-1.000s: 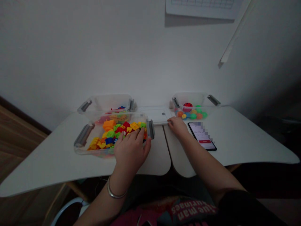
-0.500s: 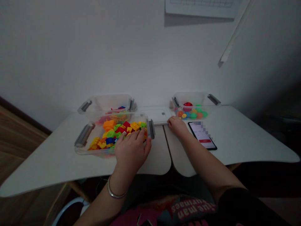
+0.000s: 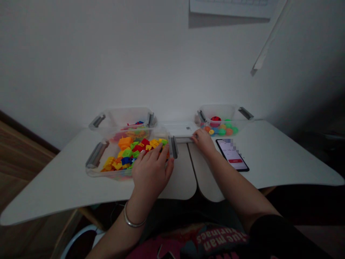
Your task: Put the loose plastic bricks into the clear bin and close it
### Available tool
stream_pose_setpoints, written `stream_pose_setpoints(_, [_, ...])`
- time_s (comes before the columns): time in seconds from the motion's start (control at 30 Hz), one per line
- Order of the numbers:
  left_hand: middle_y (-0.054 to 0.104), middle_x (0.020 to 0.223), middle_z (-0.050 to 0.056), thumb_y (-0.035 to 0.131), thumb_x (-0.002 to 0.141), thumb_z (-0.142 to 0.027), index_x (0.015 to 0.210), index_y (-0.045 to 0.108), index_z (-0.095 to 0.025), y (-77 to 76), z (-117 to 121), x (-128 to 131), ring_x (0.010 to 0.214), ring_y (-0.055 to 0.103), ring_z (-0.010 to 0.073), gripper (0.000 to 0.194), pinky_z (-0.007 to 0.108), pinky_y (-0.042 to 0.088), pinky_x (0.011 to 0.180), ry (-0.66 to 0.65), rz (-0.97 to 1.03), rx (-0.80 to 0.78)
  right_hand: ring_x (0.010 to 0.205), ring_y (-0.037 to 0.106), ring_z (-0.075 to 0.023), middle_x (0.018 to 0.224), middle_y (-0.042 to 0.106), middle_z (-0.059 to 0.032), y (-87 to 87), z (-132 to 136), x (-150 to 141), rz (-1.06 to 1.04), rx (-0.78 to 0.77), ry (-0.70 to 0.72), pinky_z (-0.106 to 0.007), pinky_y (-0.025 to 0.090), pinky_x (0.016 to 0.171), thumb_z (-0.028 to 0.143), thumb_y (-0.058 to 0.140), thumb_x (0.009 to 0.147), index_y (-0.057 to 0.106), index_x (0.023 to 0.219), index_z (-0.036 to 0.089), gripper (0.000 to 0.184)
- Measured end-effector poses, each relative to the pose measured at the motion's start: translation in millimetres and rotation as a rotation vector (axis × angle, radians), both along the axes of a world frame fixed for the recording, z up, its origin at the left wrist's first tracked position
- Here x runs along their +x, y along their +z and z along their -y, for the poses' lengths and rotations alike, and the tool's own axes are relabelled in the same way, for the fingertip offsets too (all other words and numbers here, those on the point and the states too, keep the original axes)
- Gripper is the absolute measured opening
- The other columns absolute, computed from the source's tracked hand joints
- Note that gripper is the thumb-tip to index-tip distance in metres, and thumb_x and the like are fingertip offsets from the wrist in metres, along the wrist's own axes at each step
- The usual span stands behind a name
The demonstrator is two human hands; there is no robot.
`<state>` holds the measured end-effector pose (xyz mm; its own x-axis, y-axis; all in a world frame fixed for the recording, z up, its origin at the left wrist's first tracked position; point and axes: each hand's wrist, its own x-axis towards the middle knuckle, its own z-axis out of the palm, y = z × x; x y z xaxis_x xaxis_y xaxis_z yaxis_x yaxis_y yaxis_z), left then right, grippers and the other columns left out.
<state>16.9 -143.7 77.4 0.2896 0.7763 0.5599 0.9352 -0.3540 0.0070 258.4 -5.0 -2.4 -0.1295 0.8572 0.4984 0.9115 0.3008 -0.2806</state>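
Observation:
A clear plastic bin (image 3: 113,175) with grey side handles sits on the left desk panel, full of colourful toy bricks (image 3: 134,149). My left hand (image 3: 151,172) lies over the bin's right end, its fingers spread on the bricks, with no brick clearly held. My right hand (image 3: 203,141) has its fingers curled against the end of a grey bar (image 3: 184,140). That bar runs along the near edge of a flat white panel (image 3: 178,128), between the bin and the coloured balls.
Behind the brick bin stands a second clear bin (image 3: 124,117). At the back right, a clear bin (image 3: 223,114) holds coloured balls (image 3: 221,131). A lit phone (image 3: 232,154) lies beside my right hand on the white desk (image 3: 283,158), above a wooden floor.
My right hand has shifted slightly toward the far edge of the desk, and more of the grey bar shows. My left hand stays almost still over the bricks.

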Motion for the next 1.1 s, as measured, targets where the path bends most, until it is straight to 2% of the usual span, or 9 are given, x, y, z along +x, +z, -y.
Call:
stream_pose_setpoints(0.13, [0.069,0.124,0.012,0.044,0.093,-0.037,0.124,0.067,-0.018,-0.7,-1,0,0.104,0.069,0.0306,0.043,0.05,0.051,0.094,-0.033,0.029,-0.008,0.101,0.058,-0.0265,0.099,0.065,-0.0112,12.6,5,1,-0.108,0.079,-0.008,-0.041,0.044,0.093,0.021,0.057,0.088,0.059,0.09,0.021,0.003])
stream_pose_setpoints(0.27, [0.067,0.126,0.013,0.043,0.094,-0.038,0.126,0.065,-0.015,-0.9,-3,2,0.106,0.068,0.0316,0.045,0.052,0.052,0.093,-0.068,0.016,-0.026,0.106,0.056,-0.027,0.104,0.064,-0.0118,26.9,20,1,-0.303,0.218,0.051,-0.046,0.043,0.097,0.022,0.06,0.084,0.054,0.085,0.023,0.005])
stream_pose_setpoints(0.43, [0.065,0.129,0.013,0.046,0.093,-0.039,0.126,0.064,-0.011,-3.0,0,16,0.117,0.063,0.0327,0.047,0.05,0.052,0.095,-0.152,0.007,0.007,0.1,0.058,-0.0248,0.1,0.064,-0.0101,40.1,42,5,-0.574,0.351,0.038,-0.046,0.048,0.09,0.026,0.063,0.081,0.051,0.082,0.023,0.012])
stream_pose_setpoints(0.63, [0.062,0.134,0.014,0.052,0.089,-0.037,0.129,0.061,-0.011,-3.9,9,41,0.126,0.056,0.0326,0.048,0.048,0.049,0.101,-0.287,0.026,0.0,0.1,0.061,-0.0219,0.103,0.063,-0.0085,55.3,67,6,-0.884,0.297,0.094,-0.041,0.053,0.081,0.032,0.065,0.081,0.051,0.082,0.023,0.017])
stream_pose_setpoints(0.8, [0.06,0.138,0.008,0.053,0.089,-0.03,0.127,0.062,-0.017,5.2,18,32,0.138,0.043,0.0311,0.041,0.049,0.039,0.112,-0.421,0.022,0.047,0.107,0.058,-0.0206,0.105,0.06,-0.0057,65.2,86,5,-0.877,0.339,0.154,-0.041,0.053,0.086,0.033,0.067,0.082,0.05,0.083,0.025,0.019])
stream_pose_setpoints(0.87, [0.06,0.138,0.007,0.055,0.087,-0.028,0.126,0.062,-0.022,7.8,18,15,0.141,0.039,0.0321,0.04,0.054,0.034,0.115,-0.343,0.05,0.106,0.107,0.058,-0.0201,0.105,0.059,-0.0051,65.9,92,5,-0.868,0.364,0.18,-0.04,0.053,0.085,0.035,0.067,0.082,0.05,0.083,0.025,0.02])
stream_pose_setpoints(0.93, [0.059,0.139,0.007,0.058,0.086,-0.029,0.127,0.061,-0.025,7.6,16,-7,0.142,0.036,0.0354,0.042,0.061,0.029,0.114,-0.154,0.118,0.159,0.106,0.058,-0.0195,0.104,0.058,-0.0049,64.6,96,6,-0.871,0.388,0.197,-0.039,0.054,0.084,0.035,0.068,0.083,0.051,0.083,0.025,0.02])
stream_pose_setpoints(1.03, [0.048,0.148,0.014,0.056,0.086,-0.031,0.132,0.058,-0.022,3.0,8,-37,0.144,0.027,0.0432,0.047,0.071,0.026,0.11,0.161,0.235,0.127,0.103,0.059,-0.0185,0.103,0.058,-0.0044,60.6,100,7,-0.881,0.418,0.211,-0.038,0.054,0.083,0.033,0.068,0.083,0.051,0.083,0.025,0.019])
stream_pose_setpoints(1.1, [0.046,0.148,0.019,0.05,0.087,-0.031,0.133,0.057,-0.017,-0.6,2,-50,0.142,0.029,0.047,0.048,0.074,0.03,0.106,0.243,0.262,0.042,0.102,0.059,-0.0186,0.102,0.059,-0.0042,57.6,102,7,-0.877,0.428,0.204,-0.038,0.054,0.082,0.033,0.069,0.083,0.051,0.082,0.025,0.019])
